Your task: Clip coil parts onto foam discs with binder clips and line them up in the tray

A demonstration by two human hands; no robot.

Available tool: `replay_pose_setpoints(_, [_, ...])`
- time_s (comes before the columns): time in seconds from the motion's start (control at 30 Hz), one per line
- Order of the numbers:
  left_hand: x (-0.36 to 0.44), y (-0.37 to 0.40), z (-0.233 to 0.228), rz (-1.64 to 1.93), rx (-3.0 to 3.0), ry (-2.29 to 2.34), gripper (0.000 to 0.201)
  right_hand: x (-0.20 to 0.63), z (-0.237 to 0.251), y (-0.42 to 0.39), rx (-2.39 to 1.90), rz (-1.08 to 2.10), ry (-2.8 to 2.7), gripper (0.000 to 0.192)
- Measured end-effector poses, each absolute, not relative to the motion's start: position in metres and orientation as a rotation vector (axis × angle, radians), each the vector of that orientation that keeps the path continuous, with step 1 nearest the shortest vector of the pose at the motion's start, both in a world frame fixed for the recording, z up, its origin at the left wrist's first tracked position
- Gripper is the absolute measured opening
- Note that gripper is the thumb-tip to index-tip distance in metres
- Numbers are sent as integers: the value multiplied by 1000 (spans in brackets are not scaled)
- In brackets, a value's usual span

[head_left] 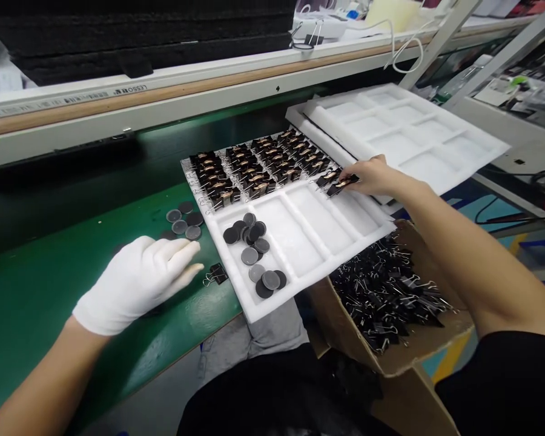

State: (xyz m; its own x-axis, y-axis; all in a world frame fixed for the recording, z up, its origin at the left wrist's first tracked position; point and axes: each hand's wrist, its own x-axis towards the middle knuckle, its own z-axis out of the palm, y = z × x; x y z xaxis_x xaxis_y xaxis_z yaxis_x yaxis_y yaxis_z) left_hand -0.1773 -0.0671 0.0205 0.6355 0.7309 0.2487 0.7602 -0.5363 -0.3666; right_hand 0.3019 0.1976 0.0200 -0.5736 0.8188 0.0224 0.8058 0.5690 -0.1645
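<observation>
My right hand (371,175), bare, pinches a black binder clip (338,187) with something tan between its jaws, at the far end of a tray compartment. Another such clip lies just beside it. Rows of these clips (257,175) fill the far compartments of the white foam tray (249,310). My left hand (140,278), in a white glove, hovers low over the green table with fingers stretched out and nothing visible in them. Dark round discs (180,226) lie beyond its fingertips, and a loose binder clip (217,274) is to their right. More discs (249,255) lie in the near-left compartment.
An open cardboard box (393,366) full of binder clips stands below the tray at right. More white foam trays (454,136) are stacked behind my right hand. A shelf edge (200,85) runs across the back above the green table (22,290).
</observation>
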Motion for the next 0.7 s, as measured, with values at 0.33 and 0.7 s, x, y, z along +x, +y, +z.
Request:
replay_pose_setpoints(0.33, [-191,-74,26,-98,-2382,-1229,19,303,-1,200,-1266,20,-2625,20])
replay_pose_setpoints(0.7, [-279,-174,-58,-480,-1979,-2044,72,183,-8,43,-259,303,-2930,30])
